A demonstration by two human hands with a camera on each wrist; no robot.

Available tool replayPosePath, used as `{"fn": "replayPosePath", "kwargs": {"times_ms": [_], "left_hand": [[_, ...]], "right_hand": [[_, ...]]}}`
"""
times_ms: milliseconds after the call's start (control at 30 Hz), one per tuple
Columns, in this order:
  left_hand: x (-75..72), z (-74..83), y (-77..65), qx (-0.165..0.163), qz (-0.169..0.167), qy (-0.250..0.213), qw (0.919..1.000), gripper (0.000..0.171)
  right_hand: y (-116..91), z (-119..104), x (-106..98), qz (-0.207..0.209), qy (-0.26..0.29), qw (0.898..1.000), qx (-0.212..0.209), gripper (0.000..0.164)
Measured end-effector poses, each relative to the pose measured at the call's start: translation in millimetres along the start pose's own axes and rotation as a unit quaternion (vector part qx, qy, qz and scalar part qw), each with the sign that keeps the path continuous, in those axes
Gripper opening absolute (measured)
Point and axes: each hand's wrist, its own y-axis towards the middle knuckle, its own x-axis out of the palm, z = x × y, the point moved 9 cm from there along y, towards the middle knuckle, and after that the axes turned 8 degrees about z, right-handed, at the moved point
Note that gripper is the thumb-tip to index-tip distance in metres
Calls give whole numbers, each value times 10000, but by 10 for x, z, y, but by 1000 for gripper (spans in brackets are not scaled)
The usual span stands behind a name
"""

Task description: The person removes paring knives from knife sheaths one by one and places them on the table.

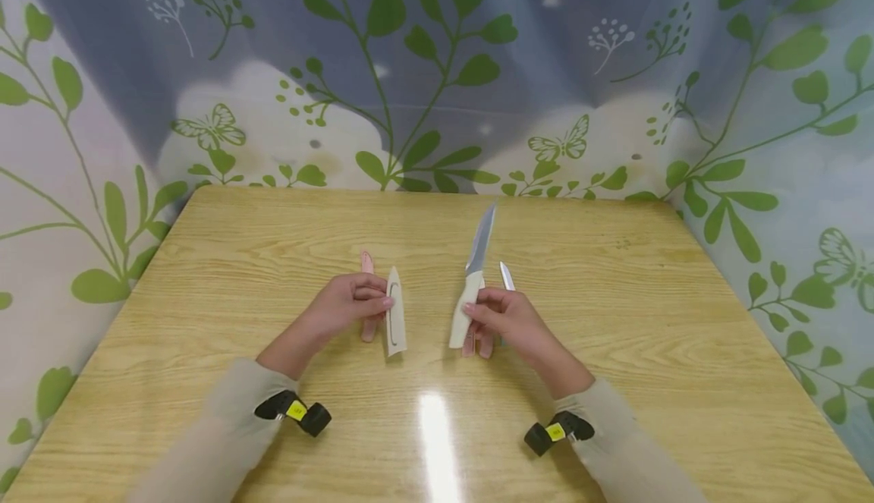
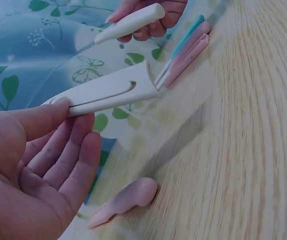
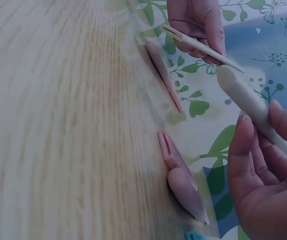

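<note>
My left hand [image 1: 341, 307] pinches a cream knife sheath [image 1: 397, 325] between thumb and fingers, its narrow end pointing away; a curved slot shows along it in the left wrist view. In my right hand [image 1: 510, 322] is a kitchen knife, gripped by its cream handle [image 1: 467, 313]. The bare blade [image 1: 482, 237] points up and away. Sheath and knife are apart, both raised over the table. Below the left hand lies a pink-handled piece [image 2: 128, 200]. Under the right hand lie a pink sheath [image 3: 169, 147], a pink handle [image 3: 184, 190] and a teal handle [image 2: 195, 26].
The wood-grain table [image 1: 239, 260] reaches back to a leaf-patterned curtain [image 1: 437, 108], which also hangs along both sides. A short blade [image 1: 506, 275] sticks out beyond the right hand. Glare marks the table's front middle.
</note>
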Motion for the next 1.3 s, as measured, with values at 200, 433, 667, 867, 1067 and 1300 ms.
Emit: {"fn": "replayPosePath", "kwargs": {"times_ms": [200,433,667,867,1067,1300], "left_hand": [[67,15,19,-116,134,4,9998,29],[154,-27,56,-302,170,37,9994,25],[207,-55,85,-394,222,169,9988,22],[271,-56,99,-364,148,272,9989,21],[343,-59,116,-432,56,370,9984,17],[410,-12,99,-309,0,561,9979,13]], "right_hand": [[20,61,52,54,-196,9996,187,23],[8,100,166,-166,-492,9983,250,20],[-13,160,224,-101,-887,9950,457,18],[-9,160,253,-41,-1322,9907,331,18],[-9,174,265,76,-1627,9858,407,17],[-13,167,268,233,-1880,9809,445,15]]}}
